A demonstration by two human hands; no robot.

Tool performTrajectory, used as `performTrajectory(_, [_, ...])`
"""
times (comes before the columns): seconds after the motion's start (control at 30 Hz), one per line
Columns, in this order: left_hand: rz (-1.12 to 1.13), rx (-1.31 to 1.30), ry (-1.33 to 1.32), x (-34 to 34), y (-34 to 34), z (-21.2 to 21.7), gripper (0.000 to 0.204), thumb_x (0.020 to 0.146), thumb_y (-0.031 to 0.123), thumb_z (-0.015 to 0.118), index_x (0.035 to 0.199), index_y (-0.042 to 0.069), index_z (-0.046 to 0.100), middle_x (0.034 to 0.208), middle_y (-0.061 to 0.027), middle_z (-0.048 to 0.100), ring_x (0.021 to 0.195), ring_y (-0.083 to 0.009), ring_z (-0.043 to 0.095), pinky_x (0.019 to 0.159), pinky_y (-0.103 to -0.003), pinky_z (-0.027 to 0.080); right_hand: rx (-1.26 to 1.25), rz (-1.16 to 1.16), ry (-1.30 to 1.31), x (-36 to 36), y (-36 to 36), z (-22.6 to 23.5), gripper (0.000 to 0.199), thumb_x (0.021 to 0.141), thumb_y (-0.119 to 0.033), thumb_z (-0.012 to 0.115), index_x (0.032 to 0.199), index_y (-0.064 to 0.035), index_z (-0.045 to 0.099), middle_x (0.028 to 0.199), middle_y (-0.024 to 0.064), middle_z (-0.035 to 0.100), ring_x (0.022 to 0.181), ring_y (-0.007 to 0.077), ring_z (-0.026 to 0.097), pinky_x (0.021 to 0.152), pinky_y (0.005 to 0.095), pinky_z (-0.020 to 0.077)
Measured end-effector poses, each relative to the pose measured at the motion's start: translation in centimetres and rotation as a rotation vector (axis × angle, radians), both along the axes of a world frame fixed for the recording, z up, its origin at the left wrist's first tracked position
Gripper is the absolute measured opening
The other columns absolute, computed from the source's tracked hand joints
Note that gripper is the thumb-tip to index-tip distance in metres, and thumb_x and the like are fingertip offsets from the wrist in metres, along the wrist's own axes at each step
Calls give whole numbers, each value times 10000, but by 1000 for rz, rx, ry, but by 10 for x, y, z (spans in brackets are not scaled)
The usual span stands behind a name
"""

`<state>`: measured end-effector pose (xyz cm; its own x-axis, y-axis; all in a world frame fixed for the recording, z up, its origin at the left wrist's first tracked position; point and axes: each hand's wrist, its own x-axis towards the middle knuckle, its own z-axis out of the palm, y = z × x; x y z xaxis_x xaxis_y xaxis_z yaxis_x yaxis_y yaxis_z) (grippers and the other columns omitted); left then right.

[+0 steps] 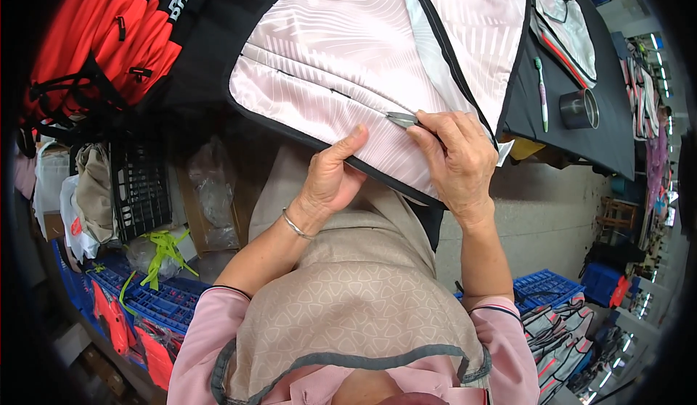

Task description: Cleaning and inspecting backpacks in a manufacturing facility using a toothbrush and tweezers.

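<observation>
Your left hand [330,176] grips the near edge of one pink bag panel [348,56], thumb on top of the satin and fingers curled under the black piping. Your right hand [457,158] is closed around one pair of small metal snips [401,120], whose tips rest on the panel at a seam line just beyond your knuckles. The two hands sit near each other on the same edge, not touching. A thin silver bangle [296,226] circles your left wrist.

The panel lies half on the black table [573,144] and half hanging over its near edge toward your lap, which is covered by a beige apron [348,296]. Farther right on the table are one toothbrush [541,93], one metal cup [579,109] just beside it, and a second pink piece [566,20] beyond them.

At upper left a stack of red bags [109,35] lies over a black crate [138,187]. On the floor you have two blue crates: one at lower left [163,307] with yellow-green straps [163,256] lying on it, and one at lower right [544,289].
</observation>
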<state>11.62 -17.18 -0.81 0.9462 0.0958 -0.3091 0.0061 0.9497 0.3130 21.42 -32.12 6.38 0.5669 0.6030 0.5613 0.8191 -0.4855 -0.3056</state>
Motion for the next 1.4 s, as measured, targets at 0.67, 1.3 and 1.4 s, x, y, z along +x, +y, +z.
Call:
performTrajectory(0.67, [-3, 70, 1, 0, -6, -2, 428, 940, 180, 638, 1314, 9, 517, 1257, -98, 601, 1180, -220, 560, 1061, -388, 411, 130, -38, 299, -2, 8, -1, 321, 784, -235, 792, 1007, -49, 654, 828, 75, 639, 726, 222, 634, 628, 325, 508])
performTrajectory(1.3, [-16, -42, -23, -1, -8, -8, 403, 955, 125, 610, 1307, -43, 506, 1251, -126, 595, 1157, -230, 578, 1036, -385, 456, 27, -17, 199, -1, -7, -2, 243, 758, -209, 806, 904, -65, 675, 767, 32, 636, 688, 184, 579, 598, 302, 475])
performTrajectory(1.4, [-8, -36, -10, -1, -8, -8, 393, 952, 122, 614, 1298, -38, 516, 1249, -123, 597, 1158, -229, 578, 1037, -384, 455, -23, -7, 117, 1, -7, -2, 236, 754, -216, 804, 889, -74, 673, 761, 26, 631, 686, 185, 570, 589, 303, 465])
